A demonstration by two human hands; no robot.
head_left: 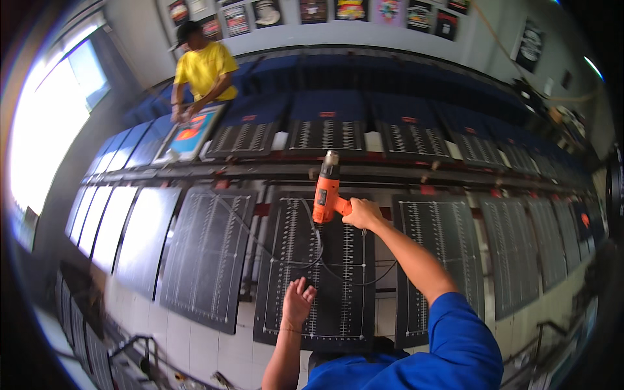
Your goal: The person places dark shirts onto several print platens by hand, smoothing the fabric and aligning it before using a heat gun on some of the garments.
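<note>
An orange and black heat gun [327,190] is gripped by its handle in my right hand [363,214], with its metal nozzle pointing to the far side. Its dark cable [260,245] loops down across the black printing board [338,312] in front of me, which carries white ruler marks. Low over the near part of that board is my left hand [299,301], its fingers apart and loosely bent, with nothing in them. I cannot tell whether it touches the surface.
More black marked boards [201,253] stand in a row on both sides. Beyond dark rails [292,170], a second row holds dark blue cloth [328,107]. At the far left, a person in yellow [207,70] handles a framed screen [190,133]. Metal racks [140,351] stand near the lower left.
</note>
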